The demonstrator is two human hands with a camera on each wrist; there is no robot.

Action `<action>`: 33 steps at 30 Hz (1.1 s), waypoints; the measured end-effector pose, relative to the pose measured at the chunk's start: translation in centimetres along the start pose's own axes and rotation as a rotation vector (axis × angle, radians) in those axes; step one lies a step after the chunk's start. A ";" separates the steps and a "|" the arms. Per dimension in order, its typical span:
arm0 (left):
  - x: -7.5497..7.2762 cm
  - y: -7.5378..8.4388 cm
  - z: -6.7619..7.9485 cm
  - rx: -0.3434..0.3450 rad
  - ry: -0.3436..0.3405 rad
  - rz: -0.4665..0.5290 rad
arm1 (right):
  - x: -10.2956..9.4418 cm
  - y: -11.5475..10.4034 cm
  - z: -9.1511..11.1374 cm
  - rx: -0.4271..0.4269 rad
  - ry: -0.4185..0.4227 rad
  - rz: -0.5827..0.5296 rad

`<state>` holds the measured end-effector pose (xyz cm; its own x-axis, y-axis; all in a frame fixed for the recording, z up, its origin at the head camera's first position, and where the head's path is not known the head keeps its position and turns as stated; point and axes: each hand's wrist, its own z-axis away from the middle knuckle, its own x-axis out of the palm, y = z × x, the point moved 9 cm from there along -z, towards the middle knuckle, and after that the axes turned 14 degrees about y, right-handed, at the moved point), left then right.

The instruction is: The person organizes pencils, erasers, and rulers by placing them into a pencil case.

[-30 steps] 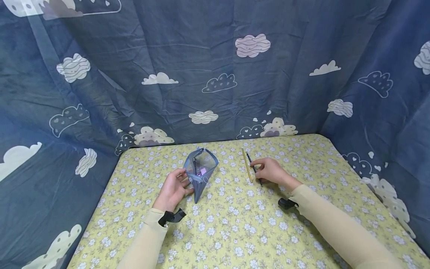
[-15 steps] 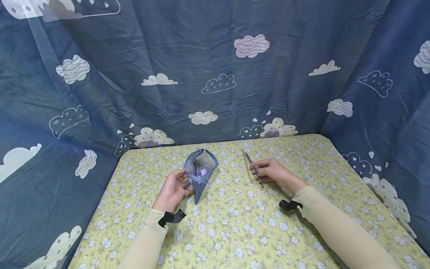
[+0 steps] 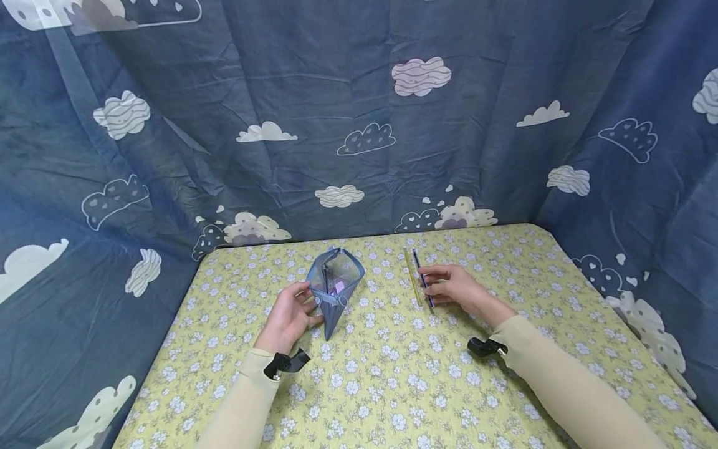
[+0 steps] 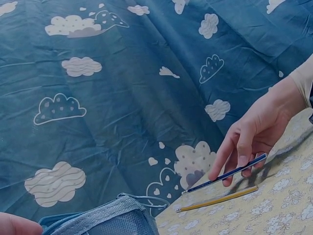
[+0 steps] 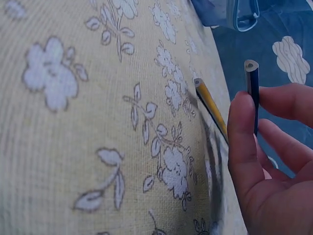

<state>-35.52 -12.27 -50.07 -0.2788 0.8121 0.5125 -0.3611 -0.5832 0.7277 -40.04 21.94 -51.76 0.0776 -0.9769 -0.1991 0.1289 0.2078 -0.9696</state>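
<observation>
A blue mesh pencil case [image 3: 333, 315] stands with its mouth open, a pink item [image 3: 339, 286] and other small items inside. My left hand [image 3: 287, 317] holds it by its left side; only a fingertip shows in the left wrist view. My right hand [image 3: 462, 292] pinches a dark blue pencil [image 5: 252, 81] between thumb and fingers, slightly above the cloth. In the left wrist view the blue pencil [image 4: 199, 185] is tilted, its shadow below. A yellow pencil [image 3: 412, 274] lies on the cloth just left of the right hand.
The table has a yellow floral cloth [image 3: 387, 386]. Dark blue curtains [image 3: 359, 93] with cloud prints hang behind it and along both sides. A black strap [image 3: 286, 364] is on the left wrist, another strap [image 3: 485, 346] on the right.
The right hand has lifted the blue pencil off the cloth and turned it in its fingers. The left hand and pencil case have stayed in place.
</observation>
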 end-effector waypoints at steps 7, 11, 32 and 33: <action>0.1 0.2 0.4 0.013 -0.002 -0.020 | 0.4 -0.5 0.3 -0.038 0.000 0.000; 0.1 0.3 0.6 0.018 0.003 -0.025 | 0.7 -0.9 0.6 -0.053 -0.012 0.007; 0.0 0.2 0.6 0.016 -0.010 -0.022 | 1.9 -2.8 2.9 -0.051 -0.109 -0.091; 0.0 0.2 0.6 0.017 -0.009 -0.024 | 2.0 -3.1 3.2 -0.046 -0.114 -0.097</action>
<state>-35.03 -12.33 -49.61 -0.2619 0.8259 0.4994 -0.3521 -0.5635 0.7473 -37.15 19.48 -48.70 0.1790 -0.9798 -0.0895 0.0958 0.1079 -0.9895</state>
